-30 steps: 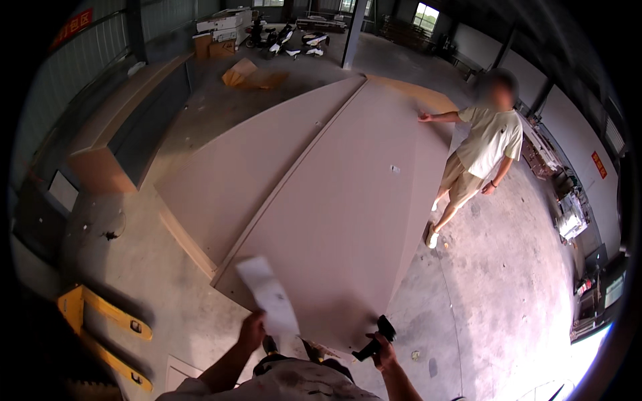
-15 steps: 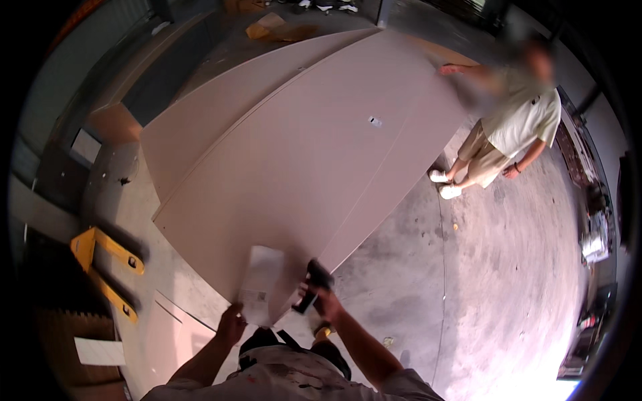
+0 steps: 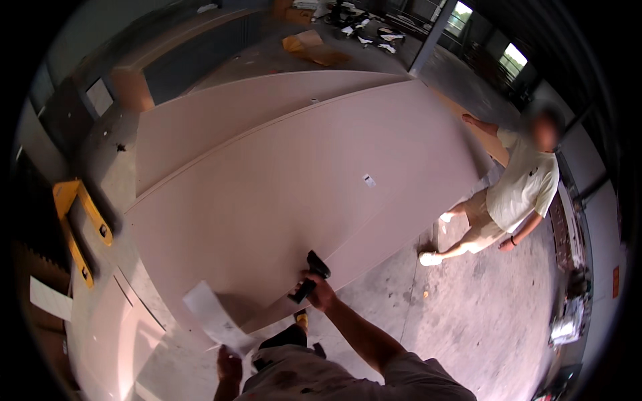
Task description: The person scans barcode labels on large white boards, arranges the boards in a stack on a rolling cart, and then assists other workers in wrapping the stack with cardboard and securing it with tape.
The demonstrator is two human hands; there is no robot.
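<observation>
My left hand [image 3: 229,366], low in the view, is closed on the lower corner of a white paper sheet [image 3: 212,309], which tilts over the near edge of a big pinkish-beige board [image 3: 267,174]. My right hand [image 3: 319,293] grips a black handheld scanner [image 3: 318,264] by its handle, above the same board near its front edge. A small white label [image 3: 368,180] sits on the board, farther off and to the right of the scanner. Behind it, a second similar board [image 3: 200,123] shows along the far left side.
A co-worker [image 3: 525,187] in a light shirt stands at the right, one hand near the board's far right end. Yellow pallet-truck forks [image 3: 87,220] lie at the left on the concrete floor. A post [image 3: 431,37] rises behind the boards, near scattered cardboard [image 3: 314,48].
My view has shifted, and I am closer to the board. The paper has swung left with my left hand. The scanner has come forward over the board. The co-worker has stepped nearer.
</observation>
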